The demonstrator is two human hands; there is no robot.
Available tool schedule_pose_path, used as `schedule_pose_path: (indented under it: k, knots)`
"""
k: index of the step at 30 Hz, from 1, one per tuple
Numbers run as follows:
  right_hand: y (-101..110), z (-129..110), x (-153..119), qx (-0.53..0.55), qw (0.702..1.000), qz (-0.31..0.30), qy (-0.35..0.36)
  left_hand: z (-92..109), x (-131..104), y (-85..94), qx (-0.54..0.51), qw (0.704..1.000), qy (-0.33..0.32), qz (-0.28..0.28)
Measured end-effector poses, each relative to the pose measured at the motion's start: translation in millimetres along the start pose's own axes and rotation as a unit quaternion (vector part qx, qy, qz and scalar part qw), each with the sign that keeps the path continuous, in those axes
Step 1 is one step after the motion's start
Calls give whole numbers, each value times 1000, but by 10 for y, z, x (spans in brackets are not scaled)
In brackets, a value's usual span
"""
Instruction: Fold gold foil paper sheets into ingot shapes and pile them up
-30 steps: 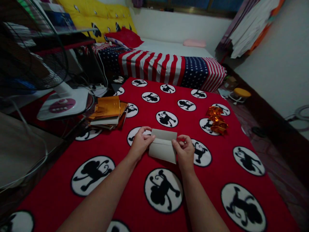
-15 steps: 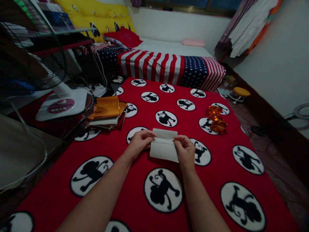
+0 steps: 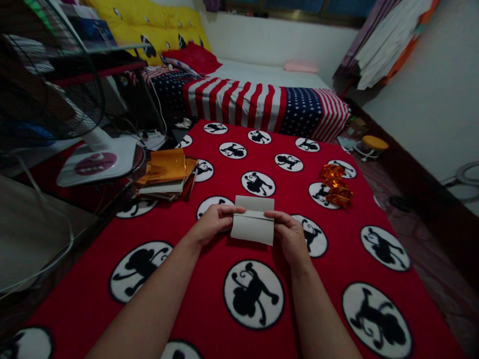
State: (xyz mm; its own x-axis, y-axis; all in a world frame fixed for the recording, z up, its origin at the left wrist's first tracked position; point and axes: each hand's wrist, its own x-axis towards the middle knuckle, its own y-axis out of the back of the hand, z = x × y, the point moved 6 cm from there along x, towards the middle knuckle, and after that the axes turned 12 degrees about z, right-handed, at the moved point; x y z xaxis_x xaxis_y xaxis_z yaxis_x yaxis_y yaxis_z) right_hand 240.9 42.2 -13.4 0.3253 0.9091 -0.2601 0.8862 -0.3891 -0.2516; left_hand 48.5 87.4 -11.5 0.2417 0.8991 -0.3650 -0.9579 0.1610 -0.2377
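Note:
A pale sheet of paper (image 3: 252, 232) with folds running across it is held just above the red cloth (image 3: 194, 294) printed with monkey figures in white circles. My left hand (image 3: 216, 222) grips the sheet's left edge, its index finger along the crease. At the opposite edge, my right hand (image 3: 290, 232) pinches the paper, with its index finger lying on the same fold. The far flap stands out beyond my fingertips. The underside of the sheet and my thumbs are mostly hidden.
A stack of gold and pale paper sheets (image 3: 164, 172) lies at the left edge of the cloth. Shiny orange folded foil pieces (image 3: 336, 184) sit at the right. A fan (image 3: 97, 149) stands at left, a yellow stool (image 3: 374, 143) at right, a bed (image 3: 254, 102) behind.
My index fingers have moved onto the top of the fold, pressing along the crease. The paper has shifted slightly up and left, and its near right corner is no longer covered by my right hand.

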Motion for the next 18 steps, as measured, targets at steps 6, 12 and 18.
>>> schedule_pose_path:
  k: [6,12,18]
  knots:
    - [-57,-59,-26,-32,998,-55,29,15,18,0,13,999,-40,-5]
    - [-86,-132,-22,-61,991,-78,85,5,41,0,0,999,-43,14]
    - [-65,-142,-28,-60,988,-86,116,24,36,-29,11,997,-62,32]
